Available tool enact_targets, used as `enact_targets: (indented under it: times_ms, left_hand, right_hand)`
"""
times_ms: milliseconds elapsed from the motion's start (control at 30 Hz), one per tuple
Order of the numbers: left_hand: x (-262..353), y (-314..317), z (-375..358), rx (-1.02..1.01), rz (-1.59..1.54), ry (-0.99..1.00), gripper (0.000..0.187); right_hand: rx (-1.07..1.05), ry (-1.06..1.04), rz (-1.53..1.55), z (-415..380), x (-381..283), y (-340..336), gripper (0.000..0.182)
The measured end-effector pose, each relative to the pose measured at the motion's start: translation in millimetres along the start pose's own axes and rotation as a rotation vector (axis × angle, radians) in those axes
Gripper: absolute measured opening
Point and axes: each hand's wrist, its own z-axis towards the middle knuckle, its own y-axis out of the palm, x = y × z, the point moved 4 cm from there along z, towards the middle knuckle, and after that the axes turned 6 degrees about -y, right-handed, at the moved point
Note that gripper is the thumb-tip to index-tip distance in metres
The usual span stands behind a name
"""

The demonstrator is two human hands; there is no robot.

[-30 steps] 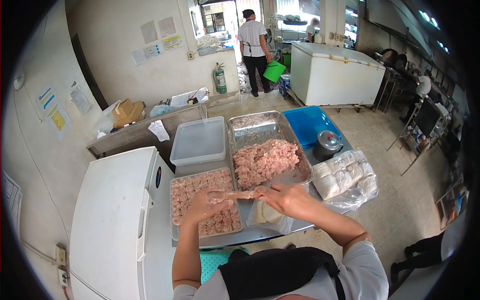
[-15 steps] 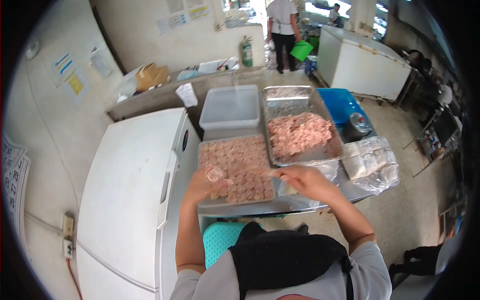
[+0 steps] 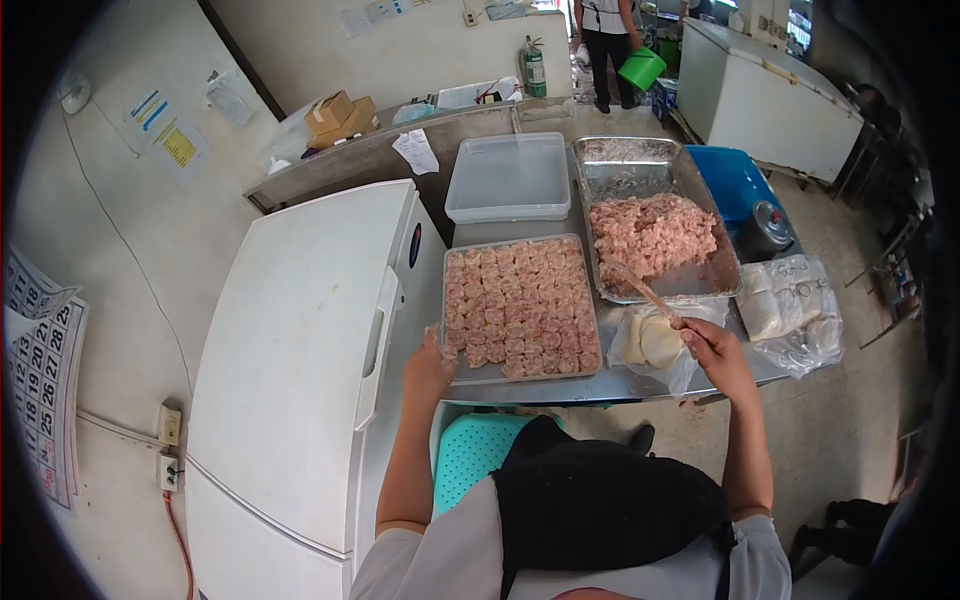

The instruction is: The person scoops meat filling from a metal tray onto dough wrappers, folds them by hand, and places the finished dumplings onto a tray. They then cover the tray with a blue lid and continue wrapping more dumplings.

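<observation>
Readable text is mostly the wall calendar (image 3: 48, 390), near left: bold black date numbers, tilted, including 18, 25, 26, 27 and 28; some lower figures are red. Top of it is curled, so month can't be read.

Rest is seen but not legible:
- Printed sheet (image 3: 175, 135) on left wall: blue bands, yellow block, print too small.
- Far-wall notices (image 3: 375, 12): same, cut by the top edge.
- Wrapped packs (image 3: 790, 295), right end of table: dark handwritten marks, can't make out.
- White fridge (image 3: 290, 330), left: dark oval badge (image 3: 415, 246), brand unclear.
- Fire extinguisher (image 3: 534, 72), far: pale label, unreadable.
</observation>
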Motion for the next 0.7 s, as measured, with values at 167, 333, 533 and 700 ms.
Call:
enact_targets:
  times_ms: [167,333,533,700]
  left_hand:
    - [6.5,19.4,-1.5,0.048,0.166,0.077,0.072]
    - [6.4,19.7,-1.8,-0.032,0.154,0.164,0.06]
    - [13.4,-2.4,1.1,-0.025,0.367,0.261,0.053]
    - [-11.0,17.5,28.1,0.076,0.377,0.305,0.059]
  right_hand:
    - [-0.025,0.059,0.009,-14.0,9.3,1.2,0.029]
    - [0.046,0.055,0.069,-20.5,14.4,-6.0,0.029]
    - [0.089,0.051,0.089,-16.9,20.8,-12.2,0.031]
    - [0.078,0.04,0.096,-12.5,17.8,-10.1,0.031]
